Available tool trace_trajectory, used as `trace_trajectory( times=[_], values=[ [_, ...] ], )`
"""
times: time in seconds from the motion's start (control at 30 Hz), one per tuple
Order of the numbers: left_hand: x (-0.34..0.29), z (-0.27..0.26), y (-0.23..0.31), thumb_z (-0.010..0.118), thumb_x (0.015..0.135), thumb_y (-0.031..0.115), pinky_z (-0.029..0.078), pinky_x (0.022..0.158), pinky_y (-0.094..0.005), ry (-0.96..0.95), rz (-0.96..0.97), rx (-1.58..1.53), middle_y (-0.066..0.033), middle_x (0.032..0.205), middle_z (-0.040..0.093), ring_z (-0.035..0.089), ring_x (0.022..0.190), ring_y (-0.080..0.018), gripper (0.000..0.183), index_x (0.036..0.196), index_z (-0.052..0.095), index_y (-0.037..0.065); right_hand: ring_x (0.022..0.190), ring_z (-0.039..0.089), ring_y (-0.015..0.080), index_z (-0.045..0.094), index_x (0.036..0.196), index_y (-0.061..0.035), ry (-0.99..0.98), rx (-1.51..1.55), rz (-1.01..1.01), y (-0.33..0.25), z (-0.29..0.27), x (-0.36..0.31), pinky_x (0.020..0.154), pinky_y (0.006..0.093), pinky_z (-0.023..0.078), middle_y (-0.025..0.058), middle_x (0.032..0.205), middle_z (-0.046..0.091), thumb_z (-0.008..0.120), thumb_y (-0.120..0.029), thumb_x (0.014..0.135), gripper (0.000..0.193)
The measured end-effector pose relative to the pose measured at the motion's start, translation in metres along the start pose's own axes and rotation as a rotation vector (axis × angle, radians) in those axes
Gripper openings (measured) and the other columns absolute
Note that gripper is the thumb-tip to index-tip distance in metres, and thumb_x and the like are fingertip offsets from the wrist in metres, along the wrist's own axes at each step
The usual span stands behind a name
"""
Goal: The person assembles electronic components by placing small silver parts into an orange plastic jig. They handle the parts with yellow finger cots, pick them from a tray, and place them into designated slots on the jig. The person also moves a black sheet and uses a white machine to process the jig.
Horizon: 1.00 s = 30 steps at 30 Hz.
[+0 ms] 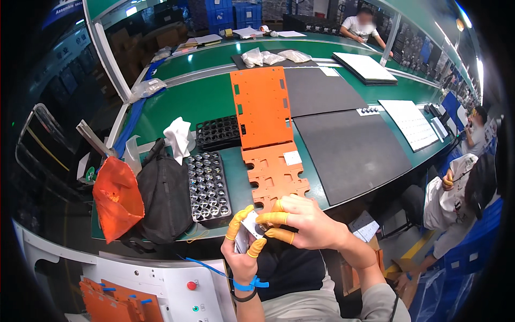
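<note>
Both hands wear yellow finger cots and meet low in the view, near the table's front edge. My left hand (242, 251) grips a small silvery rectangular part (248, 234) between thumb and fingers. My right hand (304, 221) comes in from the right, its fingertips touching the top of the same part. A blue strap circles my left wrist. Just beyond the hands lies an orange cut-out plate (274, 174), with a larger orange panel (260, 106) behind it. Left of the plate sits a black tray of round glass lenses (207, 185).
An empty black tray (217, 132), a white cloth (178, 137), a black bag (163, 194) and an orange bag (117, 197) lie at the left. Dark mats (351, 147) cover the green table (188, 99) to the right. Other people sit at the right and far back.
</note>
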<state>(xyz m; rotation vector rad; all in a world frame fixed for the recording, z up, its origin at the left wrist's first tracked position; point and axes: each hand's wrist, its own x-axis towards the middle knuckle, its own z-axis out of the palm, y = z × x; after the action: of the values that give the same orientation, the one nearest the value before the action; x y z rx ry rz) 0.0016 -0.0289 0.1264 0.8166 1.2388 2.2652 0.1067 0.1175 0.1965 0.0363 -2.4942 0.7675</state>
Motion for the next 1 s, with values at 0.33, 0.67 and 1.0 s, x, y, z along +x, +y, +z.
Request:
trace_trajectory(
  times=[0.33,0.67,1.0],
  values=[
    [0.000,-0.006,-0.008,0.091,0.074,0.019,0.035,0.062,-0.0192,-0.041,0.010,0.122,0.0041,0.097,0.060,0.043,0.070,-0.0039,0.067,0.133,0.064,0.005,0.084,0.058,0.0249,0.068,0.119,-0.0075,-0.064,0.416,0.100,0.020,0.003,-0.008,0.073,0.0362,0.048,0.0064,0.089,0.057,0.077,-0.006,0.083,0.037],
    [0.002,0.002,-0.011,0.087,0.080,0.018,0.046,0.077,-0.0228,0.005,-0.083,-0.016,-0.0055,0.111,0.066,0.057,0.087,-0.0083,0.063,0.135,0.060,0.000,0.087,0.060,0.0275,0.070,0.120,-0.0075,0.075,0.183,0.082,0.017,0.011,-0.018,0.075,0.0359,0.047,0.0096,0.095,0.059,0.080,-0.008,0.080,0.042],
    [-0.002,0.038,-0.037,0.076,0.090,0.010,0.050,0.095,-0.0268,0.126,-0.332,-0.253,-0.0100,0.125,0.066,0.062,0.111,-0.0135,0.049,0.134,0.057,-0.002,0.065,0.052,0.0251,0.075,0.107,-0.0070,0.443,-0.402,0.018,0.032,0.023,-0.032,0.056,0.0365,0.044,0.0060,0.078,0.054,0.082,-0.010,0.067,0.041]
  ],
)
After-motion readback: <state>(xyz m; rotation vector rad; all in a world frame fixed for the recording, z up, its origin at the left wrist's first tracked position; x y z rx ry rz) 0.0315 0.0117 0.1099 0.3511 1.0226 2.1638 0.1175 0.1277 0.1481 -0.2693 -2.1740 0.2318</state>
